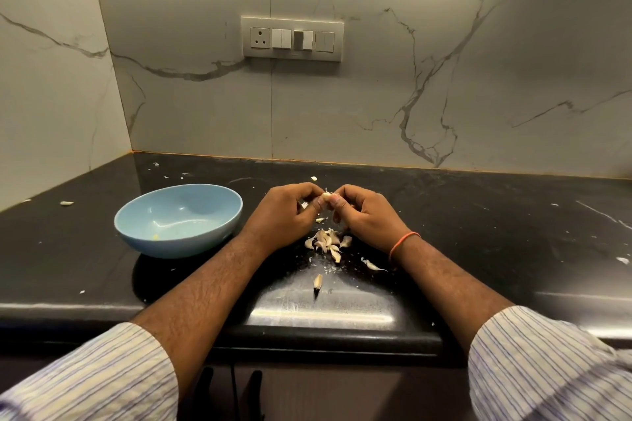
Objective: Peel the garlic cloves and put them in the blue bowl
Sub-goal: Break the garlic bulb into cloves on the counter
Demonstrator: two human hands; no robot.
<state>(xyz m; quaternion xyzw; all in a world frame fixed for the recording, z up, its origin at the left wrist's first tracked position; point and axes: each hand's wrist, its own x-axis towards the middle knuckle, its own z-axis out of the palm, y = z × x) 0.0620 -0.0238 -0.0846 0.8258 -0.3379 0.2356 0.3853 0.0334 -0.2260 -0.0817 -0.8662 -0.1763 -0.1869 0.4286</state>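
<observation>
My left hand (287,215) and my right hand (362,215) meet above the black counter and both pinch one small garlic clove (326,195) between their fingertips. Below the hands lies a pile of unpeeled garlic cloves (326,241). One loose clove (317,281) lies nearer the front edge, and a strip of peel (372,264) lies by my right wrist. The blue bowl (136,225) stands to the left of my left hand, with one small pale bit (155,236) on its bottom.
The black counter (478,232) carries scattered peel flakes. A stray clove (67,203) lies at the far left and a small white piece (313,178) behind my hands. Marble walls close the back and left; a switch panel (291,39) is on the back wall.
</observation>
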